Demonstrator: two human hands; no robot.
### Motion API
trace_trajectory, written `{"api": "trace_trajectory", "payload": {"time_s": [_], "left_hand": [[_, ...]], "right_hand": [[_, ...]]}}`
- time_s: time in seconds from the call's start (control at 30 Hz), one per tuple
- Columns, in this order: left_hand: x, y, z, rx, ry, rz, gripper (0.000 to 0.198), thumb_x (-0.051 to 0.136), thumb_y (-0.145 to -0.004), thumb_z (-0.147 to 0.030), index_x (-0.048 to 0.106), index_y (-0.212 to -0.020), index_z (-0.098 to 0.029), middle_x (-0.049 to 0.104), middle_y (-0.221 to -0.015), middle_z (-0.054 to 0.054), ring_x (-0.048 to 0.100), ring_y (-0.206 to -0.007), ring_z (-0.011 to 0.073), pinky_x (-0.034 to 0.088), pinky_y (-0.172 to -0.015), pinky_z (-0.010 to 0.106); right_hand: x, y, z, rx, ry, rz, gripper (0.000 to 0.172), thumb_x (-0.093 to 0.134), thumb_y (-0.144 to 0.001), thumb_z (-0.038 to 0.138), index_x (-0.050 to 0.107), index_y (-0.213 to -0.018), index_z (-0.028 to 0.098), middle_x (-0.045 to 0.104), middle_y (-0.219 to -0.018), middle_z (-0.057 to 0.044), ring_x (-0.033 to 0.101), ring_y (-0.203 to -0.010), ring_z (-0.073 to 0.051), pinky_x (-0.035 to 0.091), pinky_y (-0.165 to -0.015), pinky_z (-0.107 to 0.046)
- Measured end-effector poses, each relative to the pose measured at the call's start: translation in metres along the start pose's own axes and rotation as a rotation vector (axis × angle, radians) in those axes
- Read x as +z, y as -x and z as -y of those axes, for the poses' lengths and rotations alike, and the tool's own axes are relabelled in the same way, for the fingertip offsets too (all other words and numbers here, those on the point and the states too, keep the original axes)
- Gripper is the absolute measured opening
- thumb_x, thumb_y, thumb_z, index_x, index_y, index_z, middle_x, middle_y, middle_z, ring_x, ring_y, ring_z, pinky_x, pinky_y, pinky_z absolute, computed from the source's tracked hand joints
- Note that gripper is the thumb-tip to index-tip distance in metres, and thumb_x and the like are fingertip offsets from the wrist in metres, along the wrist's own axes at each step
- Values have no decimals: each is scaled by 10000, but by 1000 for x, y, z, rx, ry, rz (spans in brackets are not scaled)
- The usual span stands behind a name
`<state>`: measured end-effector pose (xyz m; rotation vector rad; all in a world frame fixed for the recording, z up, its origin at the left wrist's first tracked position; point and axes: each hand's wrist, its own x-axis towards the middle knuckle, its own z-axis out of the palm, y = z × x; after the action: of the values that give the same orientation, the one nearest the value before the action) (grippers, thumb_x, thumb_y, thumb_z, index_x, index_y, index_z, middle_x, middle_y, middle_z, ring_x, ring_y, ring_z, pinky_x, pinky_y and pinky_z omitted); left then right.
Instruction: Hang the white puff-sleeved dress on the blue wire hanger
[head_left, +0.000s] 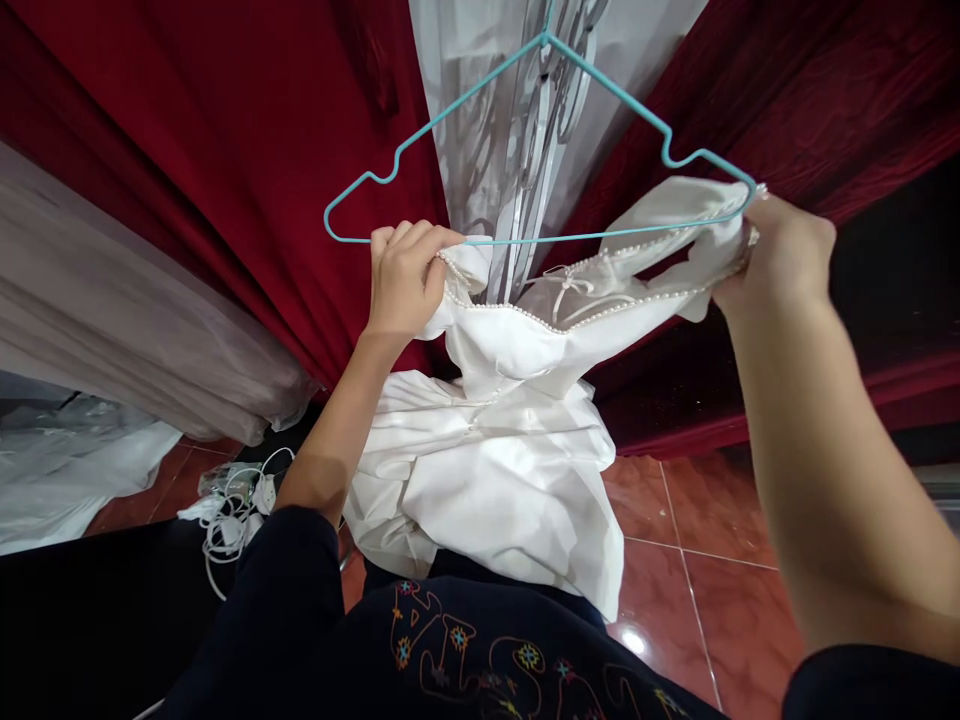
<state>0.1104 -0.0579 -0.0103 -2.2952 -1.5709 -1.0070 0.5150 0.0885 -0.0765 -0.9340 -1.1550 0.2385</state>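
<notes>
A white dress [517, 480] with pearl-beaded edging hangs in front of me, its skirt bunched low against my body. Above its neckline is a light-blue clothes hanger [546, 39]. My left hand [409, 275] is closed on the dress's left shoulder part, its fingers over the hanger's bottom bar. At the hanger's right end, my right hand [787, 250] grips the other shoulder strap, which is stretched out along that corner. The right fingertips are partly hidden. A thin white ribbon bow [571, 290] shows inside the neckline.
Dark red curtains [247, 120] hang on both sides, with white drapery [465, 90] between them. Sheer pale fabric [127, 290] hangs at the left. Tangled white cables [229, 525] lie on a black surface [97, 610] at lower left. The floor has reddish tiles [720, 600].
</notes>
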Motion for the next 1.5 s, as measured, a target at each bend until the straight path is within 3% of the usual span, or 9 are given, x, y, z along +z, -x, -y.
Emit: {"api": "trace_trajectory", "payload": {"time_s": [0.1, 0.23, 0.33, 0.6, 0.8, 0.97, 1.2, 1.37, 1.5], "left_hand": [[4, 1, -3, -16, -9, -11, 320, 403, -1112, -254, 695, -1246, -266, 727, -1152, 79, 638, -1175, 312, 379, -1144, 546], [21, 1, -2, 21, 36, -58, 324, 395, -1129, -276, 693, -1256, -263, 720, -1171, 69, 642, -1158, 300, 366, -1144, 526], [35, -1, 0, 72, 130, -107, 334, 388, -1137, -311, 710, -1208, -257, 722, -1103, 59, 656, -1089, 281, 377, -1132, 503], [36, 23, 5, 153, 203, -402, 221, 608, -983, -292, 685, -1185, -246, 639, -1183, 88, 605, -1188, 282, 445, -1094, 448], [53, 58, 59, -319, 666, -550, 283, 685, -871, -224, 460, -1043, -226, 453, -741, -59, 475, -625, 115, 399, -624, 257], [34, 21, 117, -681, 851, -655, 389, 773, -854, -103, 409, -917, -225, 411, -713, -79, 395, -579, 72, 313, -549, 243], [-19, -79, 117, -368, 773, -606, 434, 699, -865, 124, 437, -860, -222, 508, -833, -49, 522, -693, 59, 488, -670, 223], [-20, -91, 77, -483, 893, -169, 338, 690, -1042, -472, 459, -1252, -341, 654, -1217, 28, 702, -1100, 217, 582, -895, 398], [8, -58, 26, 96, 601, -593, 220, 635, -1057, -528, 552, -1146, -345, 639, -1190, 38, 633, -1158, 197, 518, -1040, 381]], "right_hand": [[0, 63, 40, -175, 44, -198, 242, 677, -773, 480, 610, -796, 249, 599, -744, -70, 538, -636, -175, 411, -586, -377], [10, 118, 107, -416, 99, 129, 155, 661, -917, 373, 697, -985, 239, 663, -848, -57, 570, -656, -154, 416, -605, -342], [28, 115, 138, -613, 143, 101, 199, 661, -946, 359, 761, -1048, 220, 654, -1058, -113, 640, -1017, -237, 533, -869, -428], [56, 112, 143, -303, 234, 400, 385, 492, -1051, 535, 743, -1127, 252, 679, -1016, -90, 649, -908, -219, 569, -814, -433], [45, 105, 146, -332, 224, 418, 359, 490, -1054, 519, 746, -1109, 274, 673, -1000, -112, 618, -881, -233, 500, -776, -427], [45, 101, 147, -319, 273, 443, 385, 472, -1050, 561, 742, -1106, 292, 668, -987, -106, 615, -865, -244, 487, -781, -439], [48, 107, 151, -315, 284, 414, 400, 461, -1054, 546, 752, -1086, 272, 677, -989, -117, 635, -888, -249, 518, -796, -462], [48, 109, 155, -311, 347, 400, 402, 434, -1054, 546, 745, -1067, 291, 705, -982, -118, 663, -924, -268, 563, -799, -474], [48, 107, 155, -303, 321, 399, 397, 446, -1049, 559, 747, -1041, 301, 712, -973, -114, 658, -908, -254, 568, -814, -468]]}}
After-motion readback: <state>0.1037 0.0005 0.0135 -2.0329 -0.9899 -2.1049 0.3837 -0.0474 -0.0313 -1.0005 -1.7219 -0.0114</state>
